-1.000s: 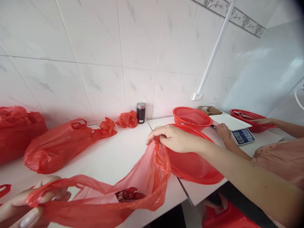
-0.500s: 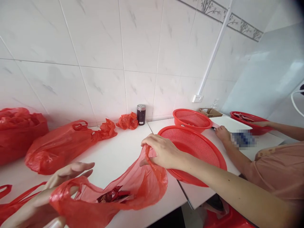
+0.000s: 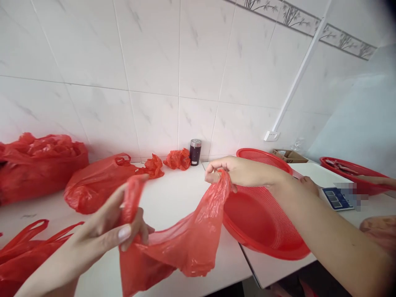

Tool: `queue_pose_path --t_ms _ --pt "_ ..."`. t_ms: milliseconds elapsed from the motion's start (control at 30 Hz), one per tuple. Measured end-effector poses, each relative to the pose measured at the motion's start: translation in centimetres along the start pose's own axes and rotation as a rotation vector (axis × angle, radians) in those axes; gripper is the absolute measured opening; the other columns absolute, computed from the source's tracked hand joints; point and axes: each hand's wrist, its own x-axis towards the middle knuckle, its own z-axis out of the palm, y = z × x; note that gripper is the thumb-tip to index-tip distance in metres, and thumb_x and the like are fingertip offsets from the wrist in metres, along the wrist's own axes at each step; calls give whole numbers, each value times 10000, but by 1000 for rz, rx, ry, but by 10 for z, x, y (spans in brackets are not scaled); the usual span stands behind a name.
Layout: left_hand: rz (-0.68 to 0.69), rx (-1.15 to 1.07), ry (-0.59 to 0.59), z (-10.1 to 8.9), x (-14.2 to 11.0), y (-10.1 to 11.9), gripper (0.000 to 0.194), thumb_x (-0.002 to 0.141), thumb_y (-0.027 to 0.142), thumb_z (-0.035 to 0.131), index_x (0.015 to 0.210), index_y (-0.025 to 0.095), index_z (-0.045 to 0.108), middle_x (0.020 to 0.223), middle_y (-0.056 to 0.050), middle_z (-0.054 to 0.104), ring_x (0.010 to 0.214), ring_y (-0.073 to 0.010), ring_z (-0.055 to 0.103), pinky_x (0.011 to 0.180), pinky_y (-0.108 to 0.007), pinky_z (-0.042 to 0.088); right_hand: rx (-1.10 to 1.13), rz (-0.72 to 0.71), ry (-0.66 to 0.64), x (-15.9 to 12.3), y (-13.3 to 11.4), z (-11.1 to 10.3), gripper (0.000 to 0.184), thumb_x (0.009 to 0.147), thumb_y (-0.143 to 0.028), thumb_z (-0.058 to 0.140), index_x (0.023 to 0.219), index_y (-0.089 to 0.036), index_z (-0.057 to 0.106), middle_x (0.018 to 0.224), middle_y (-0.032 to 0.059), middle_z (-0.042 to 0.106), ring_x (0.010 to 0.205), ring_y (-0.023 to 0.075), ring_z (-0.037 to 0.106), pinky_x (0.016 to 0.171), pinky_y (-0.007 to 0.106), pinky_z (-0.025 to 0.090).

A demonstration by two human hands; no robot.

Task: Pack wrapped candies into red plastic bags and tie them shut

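Observation:
Between my two hands hangs a red plastic bag (image 3: pixel 198 235), drawn out sideways above the white table. My left hand (image 3: pixel 123 229) is closed on one of its handles, with the loop standing up past the fingers. The other handle is gripped in the bent fingers of my right hand (image 3: pixel 229 171), which is raised higher. The bag's mouth sags in the middle, and what lies inside is hidden from this angle. Just behind my right forearm is a large red mesh basket (image 3: pixel 256 218).
Red bags (image 3: pixel 95 179) line the wall at left, and another bag (image 3: pixel 24 264) lies near front left. A dark flask (image 3: pixel 195 152) stands by the wall. Rightward are a second basket (image 3: pixel 262 154), a cardboard box (image 3: pixel 289 156), a scale (image 3: pixel 335 199) and a co-worker's hand (image 3: pixel 309 184).
Both my hands have risen with the bag. My left hand has closed around a handle, and the dark reddish contents seen before are out of sight. The view has shifted left.

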Motion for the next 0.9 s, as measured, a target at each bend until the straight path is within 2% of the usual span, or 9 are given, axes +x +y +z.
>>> queue_pose_path --t_ms 67,133,267,367,433,533,600,700,900 --pt "-91 -13 -233 -4 13 3 717 889 459 523 1487 328 150 615 62 463 667 -172 558 722 -345 495 7 4 -22 5 -5 5 276 799 -460 671 875 -196 647 719 -5 615 591 94 542 560 216 448" --pt "-148 -26 -349 -2 29 6 750 879 439 559 1488 301 144 632 62 488 651 -157 539 690 -323 476 40 -68 -95 14 -13 15 249 767 -413 717 855 -190 649 732 -4 634 626 99 574 573 209 458" --pt "-163 -6 -498 14 55 12 581 771 453 700 1263 246 471 700 43 535 631 -128 506 657 -292 462 133 -272 -293 42 -29 43 144 787 -261 698 910 -189 676 782 9 672 725 118 627 587 197 473" --pt "-188 32 -416 22 64 13 307 793 482 663 880 204 566 568 77 405 527 -96 393 552 -253 417 192 -387 -194 60 -30 58 186 855 -187 591 1029 -204 653 872 23 688 752 116 633 584 198 479" --pt "-218 29 -302 24 67 12 286 837 490 603 861 209 554 520 97 323 493 -92 315 529 -254 391 215 -463 -56 66 -25 61 255 874 -174 562 1120 -224 609 977 29 685 809 118 639 639 216 499" --pt "-239 9 -264 23 67 9 289 853 498 570 838 211 540 513 95 298 494 -102 277 533 -271 374 190 -556 98 67 -12 62 273 865 -179 596 1132 -232 588 1113 31 646 1014 134 609 859 281 493" --pt "-261 -63 -267 24 66 6 338 861 518 540 715 222 466 519 90 269 497 -105 244 529 -273 356 154 -534 138 65 -2 63 225 880 -218 590 1104 -225 602 1114 35 632 1039 139 593 917 312 470" --pt "-313 -220 -261 24 66 0 373 873 529 503 679 232 387 534 88 241 510 -106 189 528 -260 318 154 -399 149 56 11 67 233 922 -338 532 1112 -224 602 1022 36 627 794 119 610 761 307 509" --pt "-374 -391 -310 26 67 -6 513 865 664 342 785 209 566 522 51 367 505 -118 291 609 -288 410 175 -369 196 38 19 86 249 882 -315 589 1122 -250 578 912 -15 592 789 109 543 727 255 455"
